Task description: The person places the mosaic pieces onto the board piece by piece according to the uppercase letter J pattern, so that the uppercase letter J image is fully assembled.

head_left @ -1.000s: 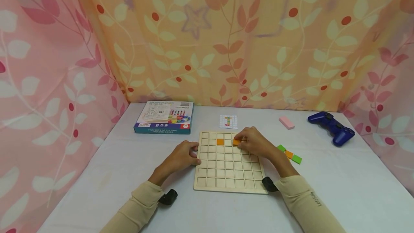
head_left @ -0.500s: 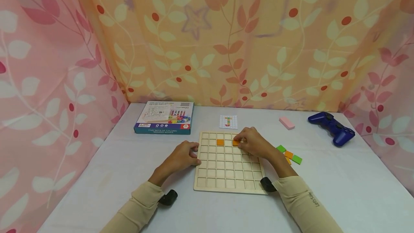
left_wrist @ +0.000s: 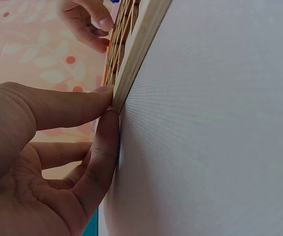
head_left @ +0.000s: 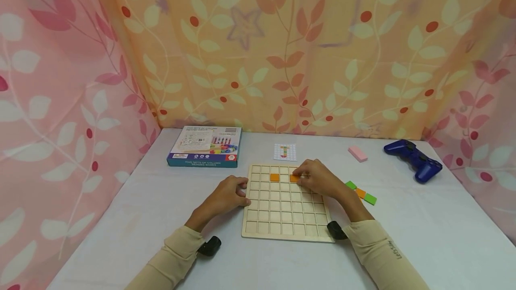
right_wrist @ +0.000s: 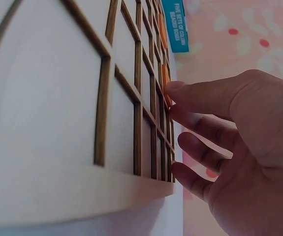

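Observation:
A pale wooden grid board point(head_left: 274, 215) lies flat in the middle of the white table. My left hand point(head_left: 227, 194) holds the board's left edge with thumb and index finger, seen close up in the left wrist view. At the board's far part, my right hand point(head_left: 318, 177) pinches an orange square tile point(head_left: 294, 177) with thumb and index finger, at a cell of the grid. Another orange tile point(head_left: 274, 177) sits in a cell of the same row, to the left. The right wrist view shows the thumb against the tile point(right_wrist: 166, 81); its lower side is hidden by the fingers.
Right of the board lie loose tiles, green point(head_left: 370, 199) and orange point(head_left: 360, 193), partly behind the right forearm. A pattern card point(head_left: 285, 151) lies beyond the board. Further off are a boxed set point(head_left: 203, 147), a pink block point(head_left: 357, 153) and a blue game controller point(head_left: 413, 160).
Almost nothing differs. My right wrist shifts slightly and an orange loose tile seen half a second ago is now covered by the forearm. Both hands keep their places.

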The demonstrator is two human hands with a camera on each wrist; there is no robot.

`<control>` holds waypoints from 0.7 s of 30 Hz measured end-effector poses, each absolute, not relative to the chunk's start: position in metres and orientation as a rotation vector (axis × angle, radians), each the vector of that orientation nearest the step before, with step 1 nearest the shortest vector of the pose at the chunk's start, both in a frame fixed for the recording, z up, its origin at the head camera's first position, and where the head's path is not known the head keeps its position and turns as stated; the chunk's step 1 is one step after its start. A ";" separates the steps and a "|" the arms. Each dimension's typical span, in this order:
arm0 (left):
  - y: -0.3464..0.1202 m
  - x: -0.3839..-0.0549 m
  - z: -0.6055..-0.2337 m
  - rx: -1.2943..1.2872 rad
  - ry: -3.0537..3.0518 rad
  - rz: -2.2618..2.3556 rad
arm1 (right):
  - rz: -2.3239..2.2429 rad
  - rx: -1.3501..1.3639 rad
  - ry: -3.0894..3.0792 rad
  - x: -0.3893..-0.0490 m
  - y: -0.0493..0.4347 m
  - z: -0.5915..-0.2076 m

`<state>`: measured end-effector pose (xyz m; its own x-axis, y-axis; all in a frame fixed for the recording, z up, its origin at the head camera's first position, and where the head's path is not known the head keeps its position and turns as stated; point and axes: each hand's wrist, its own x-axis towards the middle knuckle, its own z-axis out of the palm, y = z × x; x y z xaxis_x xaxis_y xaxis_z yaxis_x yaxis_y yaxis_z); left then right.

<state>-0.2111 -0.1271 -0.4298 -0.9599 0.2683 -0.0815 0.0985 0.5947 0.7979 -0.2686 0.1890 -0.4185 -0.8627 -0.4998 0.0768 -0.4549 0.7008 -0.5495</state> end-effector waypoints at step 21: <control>-0.126 -0.210 -0.430 0.296 2.645 1.285 | -0.906 -0.459 2.839 -0.241 0.265 -0.406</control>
